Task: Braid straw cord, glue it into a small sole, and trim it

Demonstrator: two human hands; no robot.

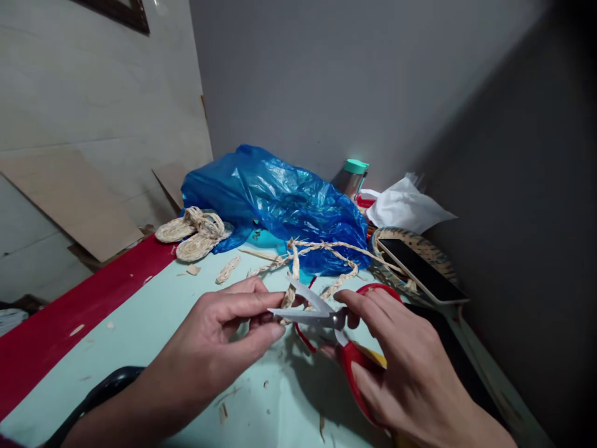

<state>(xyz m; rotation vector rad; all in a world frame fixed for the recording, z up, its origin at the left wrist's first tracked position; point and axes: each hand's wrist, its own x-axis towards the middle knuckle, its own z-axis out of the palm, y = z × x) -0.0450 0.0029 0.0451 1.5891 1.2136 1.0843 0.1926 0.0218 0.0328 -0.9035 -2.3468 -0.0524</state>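
My left hand (224, 333) pinches the end of a braided straw cord (289, 295) between thumb and fingers. Red-handled scissors (321, 317) are gripped in my right hand (392, 348), their blades apart around the cord close to my left fingertips. From there the braid (342, 283) runs back over the table in loose loops. A short red string (304, 336) hangs below the blades. Beyond my left hand lies a small oval of woven straw (228, 270), and farther back is a pair of small straw sandals (198, 235).
A crumpled blue plastic bag (280, 193) fills the table's back. Behind it stands a bottle with a green lid (356, 166), beside a white bag (405, 205). At right, a phone (420, 267) rests on a woven basket (443, 261). Straw scraps (222, 412) dot the pale tabletop (186, 336).
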